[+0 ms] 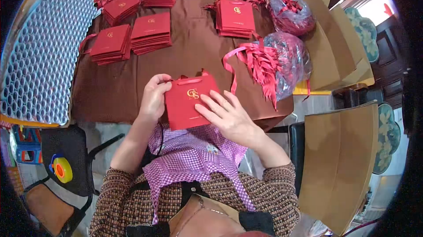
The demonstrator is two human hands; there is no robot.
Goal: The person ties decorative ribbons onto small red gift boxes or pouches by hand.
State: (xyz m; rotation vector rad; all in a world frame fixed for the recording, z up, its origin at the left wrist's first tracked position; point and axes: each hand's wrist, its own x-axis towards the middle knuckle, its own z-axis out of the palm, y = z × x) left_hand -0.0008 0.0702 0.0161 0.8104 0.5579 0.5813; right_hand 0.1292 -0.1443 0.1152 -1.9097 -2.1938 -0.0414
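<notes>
A small red paper gift bag [180, 109] with gold lettering and a red ribbon handle [190, 81] is held up just above my lap, at the near edge of the table. My left hand [154, 98] pinches its upper left corner between thumb and fingers. Across the right part of the bag's front lies my right hand [229, 118], its fingers stretched out and spread. A bundle of loose red ribbons [260, 63] spills from a clear plastic bag [291, 61] to the right of my hands.
Stacks of red gift bags [151, 30] stand at the back left, with another stack [235, 16] at the back right. A honeycomb-patterned sheet [44, 56] borders the left side. Cardboard boxes [339, 166] line the right. Yellow tape [62, 169] sits on a black chair [70, 149].
</notes>
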